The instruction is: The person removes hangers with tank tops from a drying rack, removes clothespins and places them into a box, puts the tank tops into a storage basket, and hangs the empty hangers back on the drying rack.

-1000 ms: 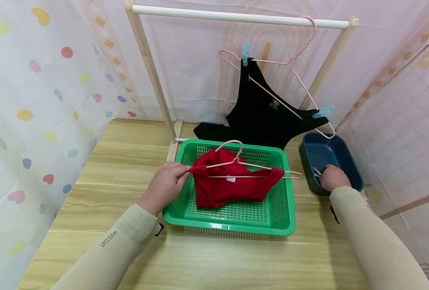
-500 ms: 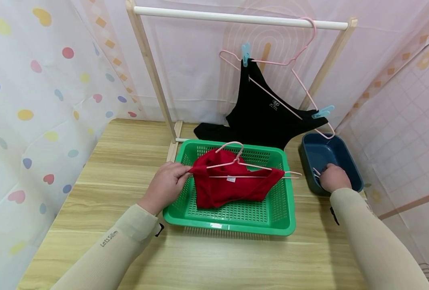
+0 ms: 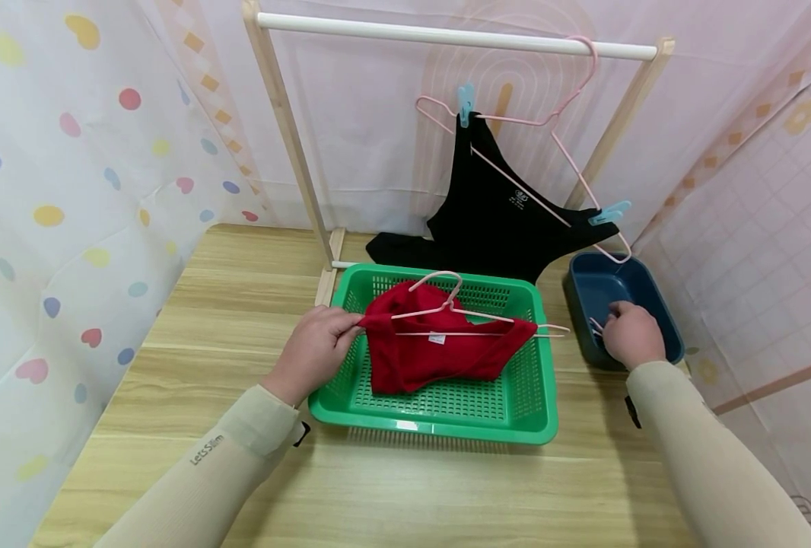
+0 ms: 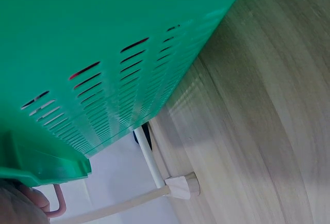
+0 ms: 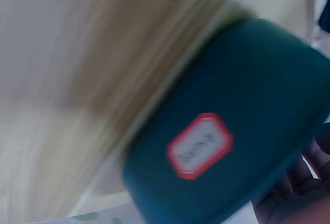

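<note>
In the head view my left hand (image 3: 313, 348) pinches the left shoulder of a red tank top (image 3: 440, 358) over the left rim of a green basket (image 3: 433, 430). A pink hanger (image 3: 440, 306) runs through the top, its right end poking out past the other shoulder. In the left wrist view, the hanger's end (image 4: 61, 203) shows at my fingers. My right hand (image 3: 633, 335) reaches into a dark blue bin (image 3: 662, 301), by some pale slender pieces (image 3: 596, 327). Its fingertips are mostly hidden, and I cannot tell whether they hold anything.
A black tank top (image 3: 508, 205) hangs askew from another pink hanger (image 3: 570, 95), fixed by blue clothespins (image 3: 465, 105). That hanger hooks over the white rail (image 3: 419, 33) of a wooden rack behind the basket. Curtains with prints (image 3: 90, 228) surround the wooden table (image 3: 193, 320).
My right hand has lifted slightly inside the blue bin, showing more of its fingers. My left hand, the red top and its hanger have stayed in place.
</note>
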`<state>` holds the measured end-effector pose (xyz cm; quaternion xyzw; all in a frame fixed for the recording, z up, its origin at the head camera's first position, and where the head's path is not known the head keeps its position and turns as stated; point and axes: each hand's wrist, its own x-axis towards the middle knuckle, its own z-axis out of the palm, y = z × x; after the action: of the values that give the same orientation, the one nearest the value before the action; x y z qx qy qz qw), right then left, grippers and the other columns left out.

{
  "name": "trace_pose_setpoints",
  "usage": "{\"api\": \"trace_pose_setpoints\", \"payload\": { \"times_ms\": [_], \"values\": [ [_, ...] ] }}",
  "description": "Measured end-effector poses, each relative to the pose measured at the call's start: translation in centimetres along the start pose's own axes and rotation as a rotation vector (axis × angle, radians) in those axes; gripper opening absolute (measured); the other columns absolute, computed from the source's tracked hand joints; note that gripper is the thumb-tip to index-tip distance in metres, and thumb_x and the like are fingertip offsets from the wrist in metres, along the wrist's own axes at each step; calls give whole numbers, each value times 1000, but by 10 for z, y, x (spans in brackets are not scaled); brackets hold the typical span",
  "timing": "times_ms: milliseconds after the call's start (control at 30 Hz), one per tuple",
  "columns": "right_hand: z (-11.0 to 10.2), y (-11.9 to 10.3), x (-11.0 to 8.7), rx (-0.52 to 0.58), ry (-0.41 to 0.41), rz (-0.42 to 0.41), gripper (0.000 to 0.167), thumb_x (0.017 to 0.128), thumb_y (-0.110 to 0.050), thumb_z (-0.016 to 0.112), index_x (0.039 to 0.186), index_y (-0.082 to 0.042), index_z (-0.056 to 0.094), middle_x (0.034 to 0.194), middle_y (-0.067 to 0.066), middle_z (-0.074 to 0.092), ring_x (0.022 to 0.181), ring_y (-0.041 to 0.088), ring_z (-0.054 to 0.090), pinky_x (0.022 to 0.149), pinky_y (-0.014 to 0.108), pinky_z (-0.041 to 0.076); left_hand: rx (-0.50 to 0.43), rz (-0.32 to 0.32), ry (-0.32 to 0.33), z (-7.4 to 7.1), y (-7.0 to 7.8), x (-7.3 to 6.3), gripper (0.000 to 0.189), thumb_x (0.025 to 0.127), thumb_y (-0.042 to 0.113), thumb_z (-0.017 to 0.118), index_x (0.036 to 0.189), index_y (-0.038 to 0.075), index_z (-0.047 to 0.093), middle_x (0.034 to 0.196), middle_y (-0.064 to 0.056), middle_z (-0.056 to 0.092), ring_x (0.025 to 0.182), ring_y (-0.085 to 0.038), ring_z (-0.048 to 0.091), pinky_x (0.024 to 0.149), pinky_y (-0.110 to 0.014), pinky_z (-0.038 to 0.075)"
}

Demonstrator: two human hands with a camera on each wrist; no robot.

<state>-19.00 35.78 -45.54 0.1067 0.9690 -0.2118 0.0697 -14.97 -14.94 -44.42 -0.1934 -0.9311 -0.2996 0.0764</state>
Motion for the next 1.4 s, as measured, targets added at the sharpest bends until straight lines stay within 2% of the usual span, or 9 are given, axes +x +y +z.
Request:
{"api": "trace_pose_setpoints", "payload": {
  "times_ms": [233, 500, 900, 1167, 1400],
  "values": [
    [-1, -24, -12, 39, 63, -160, 41, 109, -13, 42, 141, 8, 57, 142, 36, 56, 129, 54, 53, 110, 69, 41, 3, 11, 3, 0, -1, 1, 21, 102, 18, 69, 117, 8, 80, 102, -6, 79, 91, -24, 62, 82, -40, 51],
    [-2, -53, -26, 63, 76, -278, 37, 110, -11, 44, 137, 4, 63, 142, 33, 58, 133, 52, 53, 112, 67, 41, 1, 13, 5, 0, 0, 0, 21, 102, 18, 70, 117, 8, 80, 102, -6, 79, 91, -25, 63, 82, -40, 51],
    [3, -82, -46, 142, 58, -414, 36, 112, -13, 44, 136, 4, 65, 135, 29, 64, 128, 48, 59, 107, 64, 46, -1, 0, -8, -1, 2, -1, 22, 102, 18, 70, 119, 8, 79, 104, -6, 79, 93, -25, 62, 83, -40, 50],
    [10, -95, -54, 177, 32, -453, 37, 114, -15, 43, 136, 3, 65, 137, 26, 64, 125, 44, 61, 106, 62, 48, 0, 2, -7, 0, 1, -1, 21, 102, 18, 70, 118, 8, 79, 103, -6, 79, 93, -25, 62, 83, -41, 51],
    [16, -103, -58, 180, 29, -523, 37, 114, -17, 43, 137, 1, 65, 136, 24, 67, 124, 41, 64, 105, 60, 49, 3, 6, -2, 0, 1, -1, 22, 102, 18, 70, 119, 7, 79, 104, -7, 79, 94, -25, 63, 83, -41, 51]
  ]
}}
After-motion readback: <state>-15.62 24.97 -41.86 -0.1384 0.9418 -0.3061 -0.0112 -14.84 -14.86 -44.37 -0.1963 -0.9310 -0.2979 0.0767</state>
